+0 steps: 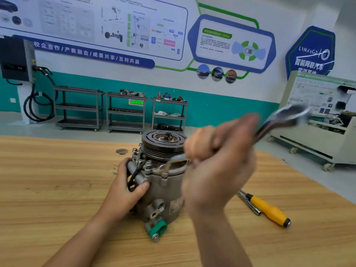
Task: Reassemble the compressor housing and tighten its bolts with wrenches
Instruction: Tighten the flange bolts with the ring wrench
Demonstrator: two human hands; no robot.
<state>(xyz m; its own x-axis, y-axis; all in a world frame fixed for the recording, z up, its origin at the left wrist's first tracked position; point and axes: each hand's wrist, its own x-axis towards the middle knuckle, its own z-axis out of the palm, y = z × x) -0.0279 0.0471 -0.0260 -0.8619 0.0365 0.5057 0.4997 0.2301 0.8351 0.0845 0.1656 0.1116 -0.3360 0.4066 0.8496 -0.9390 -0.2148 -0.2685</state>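
Right hand (pixel 217 166) fills the near middle of the view, raised in front of the compressor (pixel 163 191) and clenched round a wrench (pixel 285 117). The hand and tool are blurred. The wrench's open end sticks out up and to the right of the fist. Its near end comes out on the left of the fist, over the housing rim, and reaches down toward a bolt (pixel 164 175) on the flange. Whether it sits on that bolt I cannot tell.

The left hand (pixel 127 189) grips the compressor's left side, with its fingers wrapped behind a side tube and its thumb pressed on the front of the tube. A black loop of cable lies under that hand.

The compressor stands upright near the middle of the wooden table (pixel 48 180), pulley (pixel 163 141) on top, with a threaded shaft poking out of the hub. Two more bolts (pixel 148 162) stand on the flange at the left. A green cap (pixel 159 229) covers a port at the base, on the side facing the camera.

To the right on the table lie a yellow-handled screwdriver (pixel 269 211) and, just beside it, a thin metal bar (pixel 248 203). A small dark disc (pixel 121 151) lies behind the compressor on the left.

Along the back wall stand three grey carts (pixel 79 108), and a charger (pixel 17 58) with a coiled cable is at the far left. A white bench (pixel 317 135) on wheels stands at the right.
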